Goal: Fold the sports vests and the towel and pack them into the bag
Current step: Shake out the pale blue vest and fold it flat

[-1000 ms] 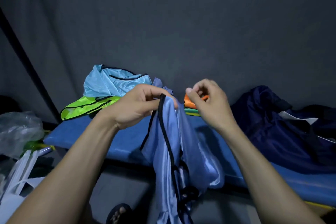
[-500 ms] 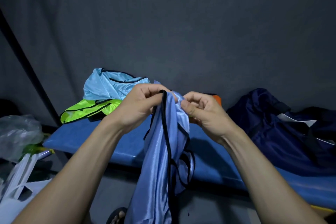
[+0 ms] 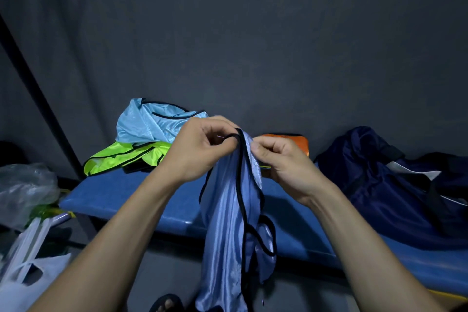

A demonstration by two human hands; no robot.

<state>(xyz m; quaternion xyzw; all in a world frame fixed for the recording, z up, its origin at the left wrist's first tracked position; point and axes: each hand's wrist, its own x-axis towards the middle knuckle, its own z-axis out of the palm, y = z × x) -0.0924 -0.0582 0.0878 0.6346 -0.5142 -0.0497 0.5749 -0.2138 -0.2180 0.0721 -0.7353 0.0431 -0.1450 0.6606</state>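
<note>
Vest point(image 3: 228, 223), blue w/ black trim, hangs pinched at top by both hands: left point(image 3: 200, 149), right point(image 3: 281, 159).

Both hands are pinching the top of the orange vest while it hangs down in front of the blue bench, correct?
Not quite: the head view shows the left hand and right hand pinching the light blue vest; the orange vest lies behind on the blue bench.

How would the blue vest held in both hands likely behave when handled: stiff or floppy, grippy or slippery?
Probably floppy: pinched at its top by the left hand and right hand, the blue vest hangs limp in long folds. Its sheen suggests it may be slippery. It looks thin, so likely light.
</note>
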